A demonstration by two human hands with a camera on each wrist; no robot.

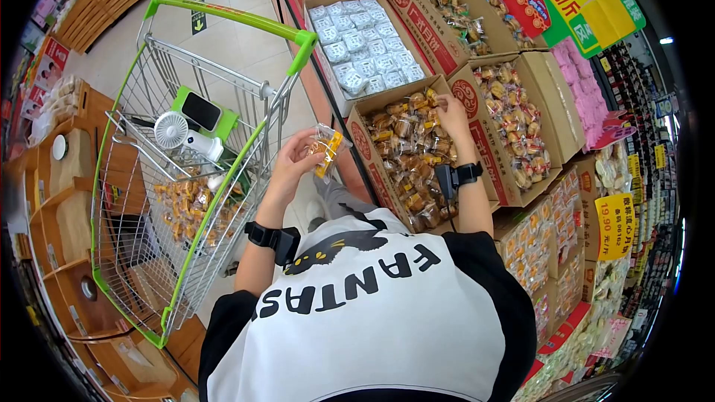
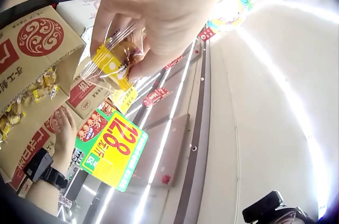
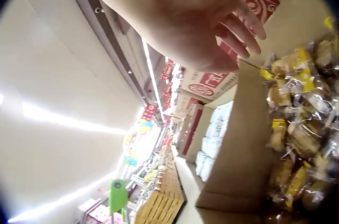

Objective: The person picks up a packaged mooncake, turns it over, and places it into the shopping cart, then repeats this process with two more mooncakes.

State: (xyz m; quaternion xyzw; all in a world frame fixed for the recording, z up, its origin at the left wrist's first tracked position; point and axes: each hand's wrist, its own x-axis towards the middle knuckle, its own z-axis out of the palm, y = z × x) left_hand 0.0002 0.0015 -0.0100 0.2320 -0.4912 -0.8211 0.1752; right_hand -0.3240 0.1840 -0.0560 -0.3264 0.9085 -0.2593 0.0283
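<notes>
The left hand (image 1: 292, 162) is pinching one wrapped cake (image 1: 328, 152) between its thumb and fingers. The cake's see-through wrapper is showing a yellow band, and the crinkly end of the wrapper is sticking out past the fingers. The left hand is holding it up in the space between the shopping cart (image 1: 223, 16) and a cardboard box (image 1: 365, 167), and the cake is staying outside both.

The right hand (image 1: 454, 117) is hovering over the far corner of that box. Its fingers are hanging loose, a bit bent and a little apart, with nothing showing between them. I cannot tell if the fingertips are touching anything. Below, lots of small wrapped cakes (image 1: 406, 130) are filling the box, many with yellow on their wrappers.

Just beyond this box, a box of white packets (image 1: 361, 41) is sitting, and to the right another box of wrapped cakes (image 1: 514, 115) is standing close by. A big yellow price sign (image 2: 116, 152) is hanging over the boxes.

In the cart, a small white fan (image 1: 171, 129) is resting near a phone (image 1: 201, 112), and a heap of wrapped cakes (image 1: 190, 205) is lying lower down.
</notes>
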